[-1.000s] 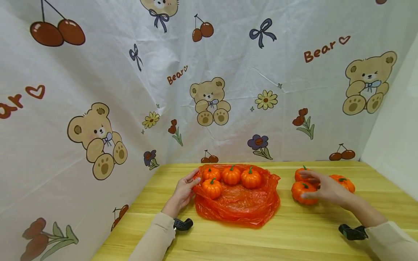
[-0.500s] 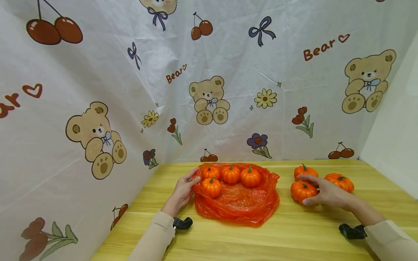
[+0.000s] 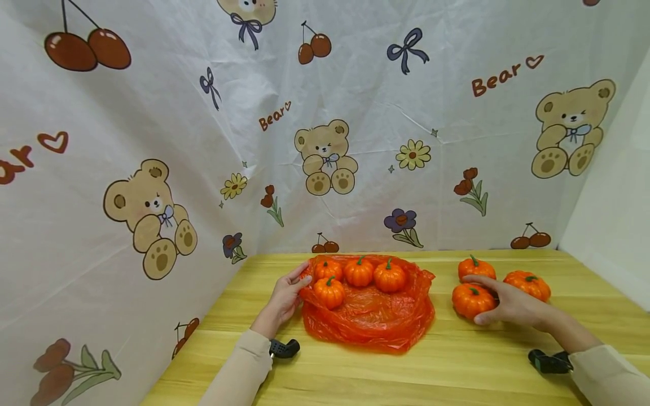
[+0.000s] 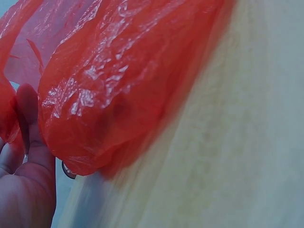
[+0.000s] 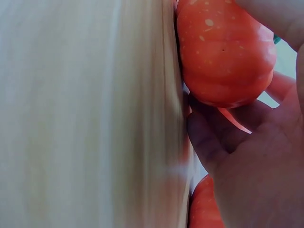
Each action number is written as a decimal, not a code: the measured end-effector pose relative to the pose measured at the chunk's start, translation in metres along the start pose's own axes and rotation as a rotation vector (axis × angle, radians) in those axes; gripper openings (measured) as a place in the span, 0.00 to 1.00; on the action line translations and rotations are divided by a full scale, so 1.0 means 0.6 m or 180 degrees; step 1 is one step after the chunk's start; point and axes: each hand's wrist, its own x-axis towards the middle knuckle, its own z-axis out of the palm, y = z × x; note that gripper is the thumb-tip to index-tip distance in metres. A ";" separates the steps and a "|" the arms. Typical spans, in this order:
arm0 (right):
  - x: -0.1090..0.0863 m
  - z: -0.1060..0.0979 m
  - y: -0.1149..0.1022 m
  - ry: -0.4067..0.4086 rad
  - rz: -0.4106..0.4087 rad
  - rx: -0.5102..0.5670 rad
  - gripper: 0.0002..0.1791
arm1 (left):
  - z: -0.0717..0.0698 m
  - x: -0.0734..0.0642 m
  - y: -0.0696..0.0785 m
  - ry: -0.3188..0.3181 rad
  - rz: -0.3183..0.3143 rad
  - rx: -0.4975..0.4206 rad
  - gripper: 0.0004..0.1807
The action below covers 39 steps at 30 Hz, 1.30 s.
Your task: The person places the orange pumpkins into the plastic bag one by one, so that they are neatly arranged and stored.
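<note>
A red plastic bag (image 3: 376,332) lies spread on the table, its mouth facing up. Several small orange pumpkins, among them a front one (image 3: 329,293), sit inside toward its back and left. My left hand (image 3: 283,297) pinches the bag's left rim between thumb and fingers; red film (image 4: 95,95) shows beside it in the left wrist view. On the right, my right hand (image 3: 513,304) curls round a pumpkin (image 3: 472,300) that rests on the table, thumb in front and fingers behind. In the right wrist view the pumpkin (image 5: 223,52) sits between thumb and fingers.
Two more pumpkins stand close by: one behind (image 3: 476,268) the gripped one and one to the right (image 3: 528,285), partly covered by the right hand. The wooden table (image 3: 355,378) ends at a printed cloth wall (image 3: 365,214). A white wall (image 3: 619,225) borders the right.
My right hand has come down onto the front pumpkin, and its thumb and fingers have closed round it. The left hand and the bag have stayed in place.
</note>
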 end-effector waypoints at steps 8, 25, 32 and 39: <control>-0.003 0.003 0.011 -0.0077 0.0005 0.0085 0.53 | -0.002 0.001 -0.003 -0.0033 0.0020 0.0044 0.31; 0.002 0.002 0.020 -0.0164 -0.0181 0.0393 0.46 | 0.001 -0.003 -0.003 -0.0025 0.0032 0.0066 0.30; 0.003 0.001 0.018 -0.0141 -0.0196 0.0411 0.46 | -0.002 -0.001 -0.004 -0.0052 0.0038 0.0085 0.30; 0.003 -0.002 0.017 -0.0136 -0.0243 0.0582 0.46 | -0.001 0.000 -0.005 -0.0068 0.0048 0.0066 0.30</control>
